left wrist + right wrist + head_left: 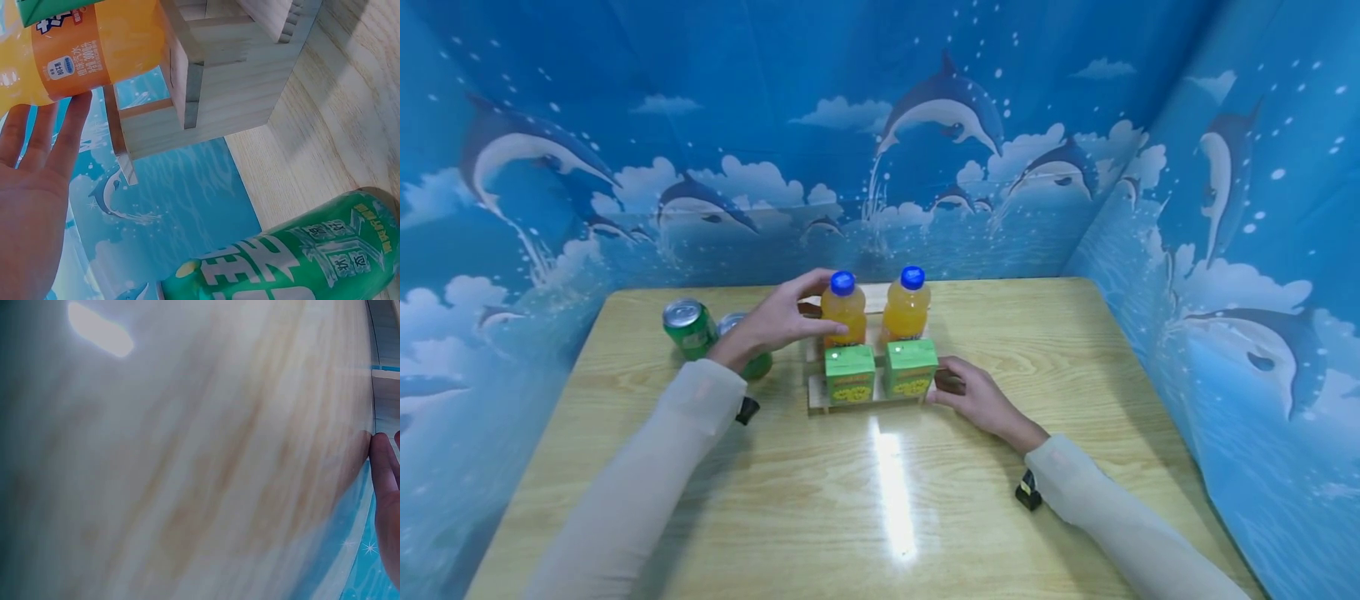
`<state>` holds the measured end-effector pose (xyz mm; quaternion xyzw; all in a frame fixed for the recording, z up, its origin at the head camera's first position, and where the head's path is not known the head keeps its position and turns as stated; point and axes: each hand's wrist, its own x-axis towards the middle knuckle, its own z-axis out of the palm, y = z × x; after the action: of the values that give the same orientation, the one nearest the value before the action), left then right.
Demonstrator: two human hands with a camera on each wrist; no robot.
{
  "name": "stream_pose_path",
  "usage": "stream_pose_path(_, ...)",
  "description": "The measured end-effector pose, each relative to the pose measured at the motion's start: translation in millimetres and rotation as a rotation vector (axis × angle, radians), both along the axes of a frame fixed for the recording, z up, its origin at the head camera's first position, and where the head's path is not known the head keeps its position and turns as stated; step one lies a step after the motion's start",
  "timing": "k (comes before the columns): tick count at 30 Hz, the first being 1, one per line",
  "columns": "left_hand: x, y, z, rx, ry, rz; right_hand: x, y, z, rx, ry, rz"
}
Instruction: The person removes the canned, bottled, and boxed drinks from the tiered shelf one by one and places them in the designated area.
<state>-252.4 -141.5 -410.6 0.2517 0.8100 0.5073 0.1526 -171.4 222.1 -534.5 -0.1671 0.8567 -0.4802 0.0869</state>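
My left hand (778, 317) holds the left bottle of orange drink (844, 308) with its blue cap, thumb in front and fingers behind. In the left wrist view, fingertips lie against the orange bottle (75, 56). The bottle stands upright on the back step of a small wooden rack (817, 395), with a matching bottle (906, 312) to its right. On the front step sit two green drink cartons (850, 375), side by side. My right hand (981, 402) grips the rack's right end, thumb near the front corner; the right wrist view shows only part of that hand.
Left of the rack stand two green drink cans (692, 330), one partly hidden behind the left wrist. The light wood table (1015, 333) reaches back to a blue dolphin-print curtain (760, 100), which also hangs along the sides.
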Motion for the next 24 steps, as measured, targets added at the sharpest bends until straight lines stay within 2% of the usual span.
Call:
stream_pose_path(7, 2.1, -4.4, 0.8, 0.023, 0.001, 0.044, -0.3, 0.0, 0.7, 0.005, -0.007, 0.003)
stream_pose_path(15, 5.3, -11.1, 9.9, 0.065, 0.002, 0.080, 0.2, -0.1, 0.3, 0.002, 0.005, -0.001)
stream_pose_path(24, 6.9, -21.1, 20.1, 0.084, 0.066, 0.103, 0.2, -0.5, 0.8, 0.003, 0.006, 0.002)
